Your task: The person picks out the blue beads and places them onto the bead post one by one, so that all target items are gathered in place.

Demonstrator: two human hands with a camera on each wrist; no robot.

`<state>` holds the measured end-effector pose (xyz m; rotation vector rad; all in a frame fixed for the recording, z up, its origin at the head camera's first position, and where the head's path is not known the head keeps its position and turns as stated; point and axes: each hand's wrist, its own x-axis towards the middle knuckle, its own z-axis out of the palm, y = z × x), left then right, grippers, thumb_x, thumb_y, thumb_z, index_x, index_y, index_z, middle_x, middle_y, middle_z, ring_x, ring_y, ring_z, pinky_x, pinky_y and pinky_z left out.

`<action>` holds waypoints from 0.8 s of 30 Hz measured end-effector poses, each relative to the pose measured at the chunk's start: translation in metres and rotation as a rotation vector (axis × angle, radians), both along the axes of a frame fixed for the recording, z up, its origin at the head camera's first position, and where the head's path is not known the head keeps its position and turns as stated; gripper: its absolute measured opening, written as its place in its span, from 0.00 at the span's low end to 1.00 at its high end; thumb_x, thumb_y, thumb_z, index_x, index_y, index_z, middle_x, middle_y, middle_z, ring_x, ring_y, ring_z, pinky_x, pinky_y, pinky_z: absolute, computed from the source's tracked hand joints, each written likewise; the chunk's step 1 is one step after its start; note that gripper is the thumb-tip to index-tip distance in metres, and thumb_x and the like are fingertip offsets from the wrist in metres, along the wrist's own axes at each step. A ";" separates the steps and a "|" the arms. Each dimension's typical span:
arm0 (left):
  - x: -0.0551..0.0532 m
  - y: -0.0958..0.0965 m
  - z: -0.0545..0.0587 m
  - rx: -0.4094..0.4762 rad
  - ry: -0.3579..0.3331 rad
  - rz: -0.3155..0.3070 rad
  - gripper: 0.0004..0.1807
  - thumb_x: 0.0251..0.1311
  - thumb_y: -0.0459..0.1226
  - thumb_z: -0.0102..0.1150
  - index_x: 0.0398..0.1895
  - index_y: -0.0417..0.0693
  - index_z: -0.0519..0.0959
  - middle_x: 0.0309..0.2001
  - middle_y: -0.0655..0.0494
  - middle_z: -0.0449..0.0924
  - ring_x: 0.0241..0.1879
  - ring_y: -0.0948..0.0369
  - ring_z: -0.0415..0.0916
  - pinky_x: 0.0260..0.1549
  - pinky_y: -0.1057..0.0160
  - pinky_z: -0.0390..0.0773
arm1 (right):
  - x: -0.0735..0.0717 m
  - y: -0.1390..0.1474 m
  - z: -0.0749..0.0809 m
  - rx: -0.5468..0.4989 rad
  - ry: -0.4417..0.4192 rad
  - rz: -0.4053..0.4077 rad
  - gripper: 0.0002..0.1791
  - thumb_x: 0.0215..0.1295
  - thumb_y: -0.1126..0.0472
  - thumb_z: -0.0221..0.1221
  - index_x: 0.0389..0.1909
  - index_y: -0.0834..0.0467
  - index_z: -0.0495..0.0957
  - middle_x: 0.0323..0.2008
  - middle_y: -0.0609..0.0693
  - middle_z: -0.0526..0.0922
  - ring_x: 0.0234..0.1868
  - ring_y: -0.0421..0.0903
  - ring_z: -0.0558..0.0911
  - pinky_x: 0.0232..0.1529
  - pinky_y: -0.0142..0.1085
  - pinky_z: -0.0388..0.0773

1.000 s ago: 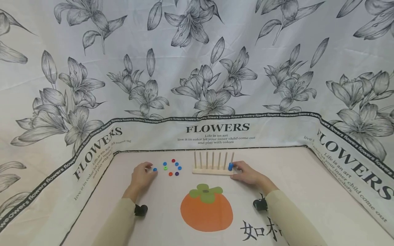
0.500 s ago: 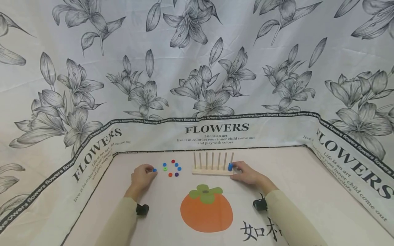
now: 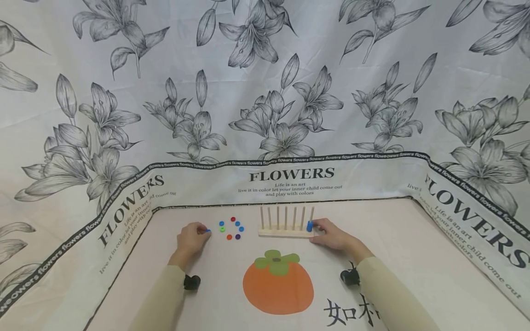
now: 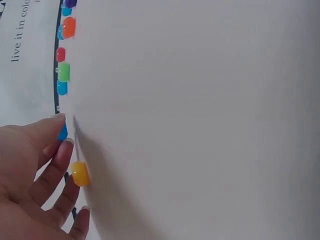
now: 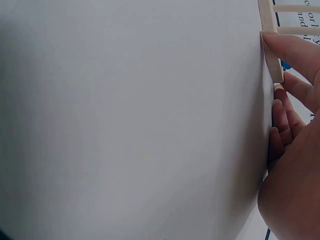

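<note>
My left hand [image 3: 191, 240] pinches a small blue bead [image 4: 63, 132] between thumb and index finger, low over the tablecloth at the left. Beside its other fingers, a yellow bead [image 4: 80, 174] shows in the left wrist view; the hand hides it from the head view. At the right, my right hand [image 3: 333, 233] grips the end of the wooden peg rack [image 3: 285, 233], thumb on the front of the base and fingers behind. Blue beads [image 3: 309, 226] are stacked low on the rightmost peg, and the other pegs are bare.
Several loose beads lie between the left hand and the rack, among them a red bead [image 3: 233, 219], a green bead [image 3: 222, 229], an orange bead [image 3: 229, 237] and a purple bead [image 3: 238, 236]. A printed persimmon [image 3: 278, 289] marks the cloth. A flowered curtain [image 3: 290, 115] stands behind.
The left thumb and index finger have closed on the blue bead that lay at their tips. The right hand has stayed on the rack. The head view has tilted slightly.
</note>
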<state>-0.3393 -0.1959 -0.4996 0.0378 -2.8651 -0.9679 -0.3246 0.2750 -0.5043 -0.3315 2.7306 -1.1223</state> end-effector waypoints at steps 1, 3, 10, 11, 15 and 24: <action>0.000 0.000 0.001 0.008 -0.005 0.001 0.13 0.65 0.40 0.65 0.46 0.41 0.82 0.42 0.49 0.84 0.45 0.49 0.77 0.54 0.42 0.71 | 0.000 0.000 0.000 -0.002 -0.001 -0.001 0.38 0.67 0.53 0.64 0.73 0.64 0.64 0.71 0.64 0.63 0.69 0.66 0.66 0.68 0.63 0.63; 0.001 -0.001 0.005 0.034 -0.006 -0.001 0.13 0.66 0.39 0.64 0.47 0.40 0.82 0.43 0.47 0.82 0.44 0.49 0.77 0.50 0.45 0.74 | 0.001 -0.001 0.000 0.001 0.001 0.005 0.38 0.68 0.52 0.63 0.73 0.64 0.64 0.71 0.65 0.63 0.70 0.66 0.66 0.69 0.63 0.63; 0.004 -0.003 0.019 0.095 0.013 -0.010 0.13 0.68 0.37 0.62 0.49 0.37 0.80 0.48 0.41 0.80 0.50 0.46 0.76 0.52 0.47 0.77 | 0.004 -0.002 0.005 0.031 0.008 0.017 0.39 0.69 0.50 0.63 0.74 0.64 0.63 0.71 0.65 0.62 0.70 0.66 0.65 0.69 0.62 0.63; 0.005 -0.003 0.021 0.099 0.022 -0.016 0.13 0.68 0.36 0.62 0.49 0.36 0.80 0.49 0.41 0.80 0.51 0.46 0.76 0.52 0.46 0.77 | 0.005 -0.002 0.006 0.028 0.008 0.015 0.39 0.68 0.50 0.63 0.74 0.64 0.63 0.71 0.65 0.63 0.70 0.66 0.65 0.69 0.62 0.63; 0.011 -0.004 0.026 0.099 0.064 -0.039 0.12 0.68 0.36 0.63 0.48 0.35 0.81 0.48 0.41 0.81 0.52 0.45 0.76 0.53 0.45 0.77 | 0.007 -0.002 0.007 0.021 0.021 0.028 0.39 0.68 0.50 0.63 0.73 0.65 0.63 0.71 0.67 0.63 0.69 0.67 0.65 0.69 0.63 0.63; 0.024 0.002 0.031 0.140 0.121 -0.094 0.14 0.67 0.38 0.65 0.49 0.37 0.82 0.46 0.44 0.84 0.52 0.45 0.78 0.55 0.44 0.76 | 0.008 -0.002 0.010 0.060 0.008 0.030 0.40 0.69 0.48 0.62 0.73 0.66 0.63 0.70 0.68 0.63 0.69 0.68 0.65 0.68 0.63 0.64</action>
